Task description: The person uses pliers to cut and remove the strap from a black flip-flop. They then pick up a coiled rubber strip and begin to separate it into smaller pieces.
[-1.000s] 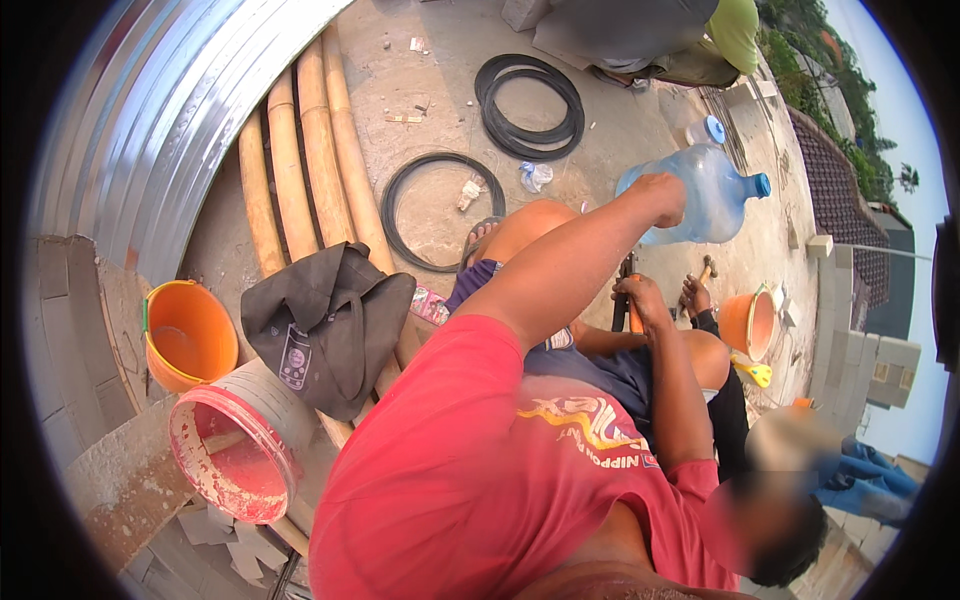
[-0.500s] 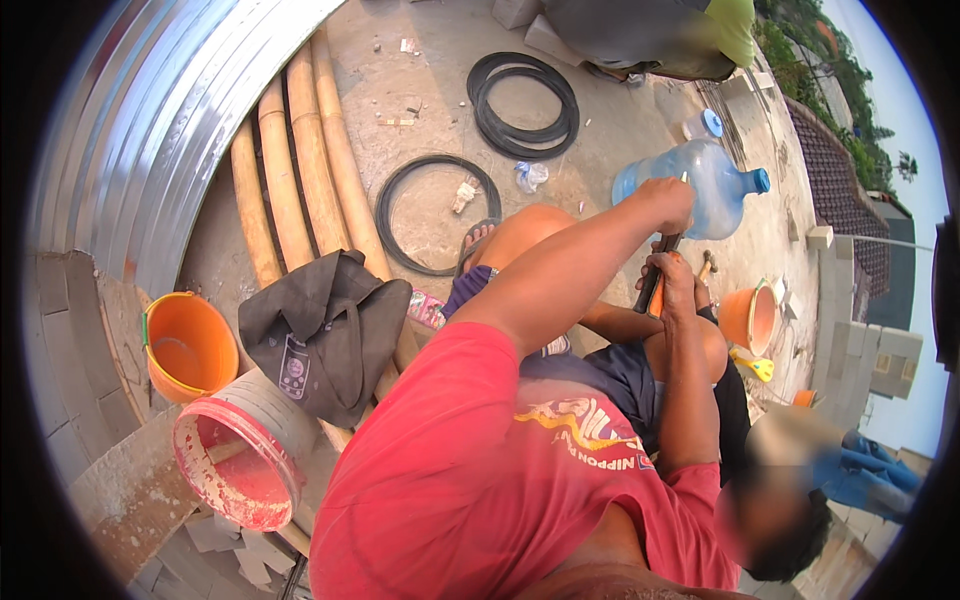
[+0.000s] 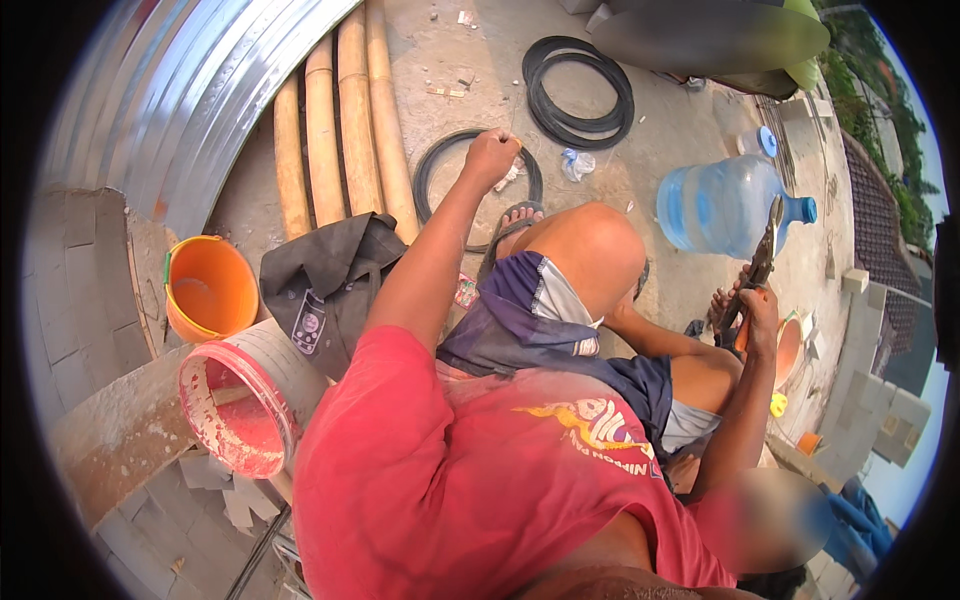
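Observation:
My left hand [image 3: 493, 158] is stretched forward over the smaller coil of black wire [image 3: 427, 170]. Its fingers are pressed together, and what they may hold is too small to make out. Close by it, within the coil, lies a small pale scrap [image 3: 508, 177]. On the right, my right hand [image 3: 759, 308] grips a plier-like tool [image 3: 765, 252] with a dark metal head and orange on its handles. The tool's head points up and away, in front of a large blue water jug [image 3: 722, 210] lying on its side.
Bamboo poles [image 3: 358, 120] lie by corrugated metal sheeting [image 3: 190, 90]. A black bag [image 3: 335, 285], an orange bucket [image 3: 210, 287] and a paint-smeared pail [image 3: 235, 405] are at left. A bigger black coil [image 3: 580, 92] lies ahead. Another person sits at right, head blurred [image 3: 770, 520].
My left hand has left the tool beside my right hand and reached across to the smaller coil. My right hand keeps the tool, its head now raised. The whole view has shifted.

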Action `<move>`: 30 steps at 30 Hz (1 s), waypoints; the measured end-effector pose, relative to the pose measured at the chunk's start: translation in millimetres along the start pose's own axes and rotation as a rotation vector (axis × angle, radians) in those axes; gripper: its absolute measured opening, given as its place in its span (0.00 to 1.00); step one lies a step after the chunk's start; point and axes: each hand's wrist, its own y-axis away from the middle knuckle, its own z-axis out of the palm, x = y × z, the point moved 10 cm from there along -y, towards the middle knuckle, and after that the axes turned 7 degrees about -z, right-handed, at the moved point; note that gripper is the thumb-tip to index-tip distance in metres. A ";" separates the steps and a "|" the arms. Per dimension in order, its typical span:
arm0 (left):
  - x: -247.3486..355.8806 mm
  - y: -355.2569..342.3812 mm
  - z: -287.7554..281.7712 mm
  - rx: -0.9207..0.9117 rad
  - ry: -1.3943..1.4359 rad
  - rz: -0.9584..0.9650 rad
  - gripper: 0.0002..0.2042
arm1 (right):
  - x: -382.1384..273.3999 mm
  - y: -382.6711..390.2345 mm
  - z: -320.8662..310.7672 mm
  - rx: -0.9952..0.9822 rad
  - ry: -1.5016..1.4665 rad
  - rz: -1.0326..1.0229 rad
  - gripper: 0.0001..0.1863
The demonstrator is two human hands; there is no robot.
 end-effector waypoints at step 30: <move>-259.8 55.1 99.6 -0.439 -1.488 -0.051 0.15 | 56.0 -21.9 -6.5 -0.072 -0.203 0.040 0.36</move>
